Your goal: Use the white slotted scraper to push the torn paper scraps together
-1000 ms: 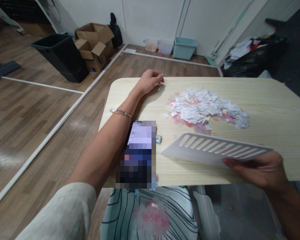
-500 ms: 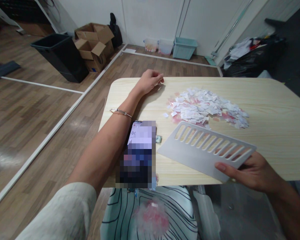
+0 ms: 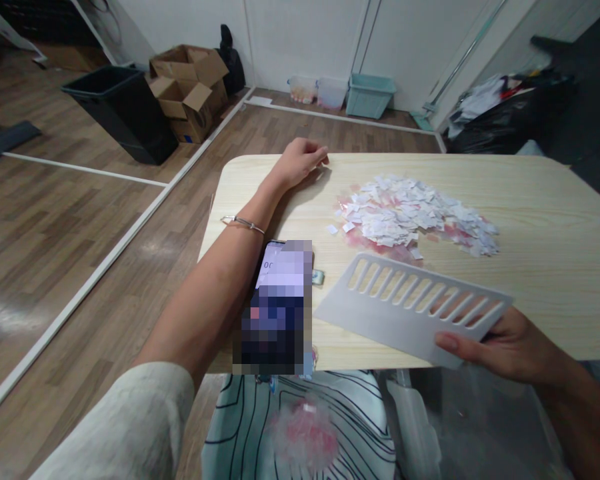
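Note:
My right hand [image 3: 505, 340] grips a white slotted plastic scraper [image 3: 395, 317] at its right end, thumb on top and fingers behind the slots. The scraper is tilted above the near part of the table [image 3: 555, 267]. Beyond it lies a wide pile of small white paper pieces [image 3: 405, 210], with pinkish clear bits among them. My left hand [image 3: 303, 162] rests at the table's far left edge, its fingers loosely curled and nothing visible in them. Beside my left forearm is a phone [image 3: 277, 267], mostly blurred out, with a small tag-like item [image 3: 318, 277] at its right.
A crumpled clear bag with pink contents [image 3: 307, 433] lies on my lap. On the floor stand a black bin [image 3: 125, 117], cardboard boxes [image 3: 190, 93] and a teal tub [image 3: 370, 97]. Black bags [image 3: 510, 113] sit at the back right. A translucent container [image 3: 485, 420] is below the table's front edge.
The scraper's slotted edge has tipped down and toward me, away from the pile, with my right hand still holding it. My left hand has stayed in place.

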A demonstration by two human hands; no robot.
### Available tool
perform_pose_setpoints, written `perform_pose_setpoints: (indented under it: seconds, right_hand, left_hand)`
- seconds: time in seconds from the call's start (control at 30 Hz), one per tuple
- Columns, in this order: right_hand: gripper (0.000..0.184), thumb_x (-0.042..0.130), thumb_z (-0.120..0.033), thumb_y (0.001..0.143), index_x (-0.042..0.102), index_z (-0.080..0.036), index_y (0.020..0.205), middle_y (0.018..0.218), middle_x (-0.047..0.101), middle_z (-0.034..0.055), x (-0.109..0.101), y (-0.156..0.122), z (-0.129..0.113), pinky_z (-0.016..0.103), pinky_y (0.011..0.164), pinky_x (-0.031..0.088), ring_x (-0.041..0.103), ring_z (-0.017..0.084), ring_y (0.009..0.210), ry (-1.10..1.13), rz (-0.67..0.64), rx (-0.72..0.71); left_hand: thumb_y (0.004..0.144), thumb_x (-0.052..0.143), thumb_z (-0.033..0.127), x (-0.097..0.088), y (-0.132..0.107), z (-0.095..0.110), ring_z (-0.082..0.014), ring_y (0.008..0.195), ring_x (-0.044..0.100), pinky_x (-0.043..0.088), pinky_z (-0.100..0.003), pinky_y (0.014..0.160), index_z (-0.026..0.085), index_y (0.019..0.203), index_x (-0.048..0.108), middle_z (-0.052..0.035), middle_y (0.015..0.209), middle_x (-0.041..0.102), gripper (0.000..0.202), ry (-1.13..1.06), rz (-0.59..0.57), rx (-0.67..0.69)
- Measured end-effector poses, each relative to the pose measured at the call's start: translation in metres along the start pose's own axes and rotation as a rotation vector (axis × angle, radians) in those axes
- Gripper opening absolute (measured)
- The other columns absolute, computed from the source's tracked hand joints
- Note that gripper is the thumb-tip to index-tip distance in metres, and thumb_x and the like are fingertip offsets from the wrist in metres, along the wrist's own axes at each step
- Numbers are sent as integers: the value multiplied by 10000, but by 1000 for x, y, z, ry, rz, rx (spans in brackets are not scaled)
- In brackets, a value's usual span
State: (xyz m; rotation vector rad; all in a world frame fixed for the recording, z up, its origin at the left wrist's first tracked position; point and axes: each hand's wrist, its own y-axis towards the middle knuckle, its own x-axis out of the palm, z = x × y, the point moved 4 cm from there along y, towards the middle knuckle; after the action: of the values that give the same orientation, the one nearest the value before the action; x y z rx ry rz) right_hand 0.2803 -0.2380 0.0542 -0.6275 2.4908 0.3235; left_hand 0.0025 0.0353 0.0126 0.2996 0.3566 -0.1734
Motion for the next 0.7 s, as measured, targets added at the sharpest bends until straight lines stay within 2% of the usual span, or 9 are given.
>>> perform_pose_setpoints:
  seconds: [0.23, 0.43, 0.6, 0.7]
  right_hand:
    - [371, 916, -602, 768, 860, -266, 621, 637, 826, 80, -12, -5, 7, 300, 479, 641, 788, 264, 525, 7, 153, 106]
    - [465, 896, -538, 805, 737, -262, 466, 602, 784, 53, -19, -18, 16, 300, 508, 618, 743, 231, 516, -46, 309, 83]
    - [380, 866, -518, 827, 807, -250, 564, 701, 812, 74, -22, -23, 26, 288, 459, 553, 710, 228, 564, -74, 310, 148]
    - [316, 874, -518, 827, 853, -247, 665, 718, 820, 69, -21, -19, 25, 306, 514, 611, 737, 239, 584, -77, 266, 168]
  left_hand:
    - [990, 662, 252, -1, -2, 2, -131, 647, 503, 433, -303, 704, 160, 749, 695, -2, 618, 547, 260, 43, 7, 7]
    - [1016, 635, 248, -2, -3, 3, -130, 631, 487, 418, -313, 705, 155, 750, 706, 2, 611, 524, 291, 50, 3, 9]
    - [984, 675, 253, -1, -1, -1, -143, 660, 529, 426, -310, 702, 163, 778, 697, 4, 608, 510, 226, 15, 1, 3]
    - [985, 675, 292, -1, 1, -4, -142, 661, 525, 438, -309, 699, 168, 785, 691, 0, 614, 516, 236, 16, -13, 12]
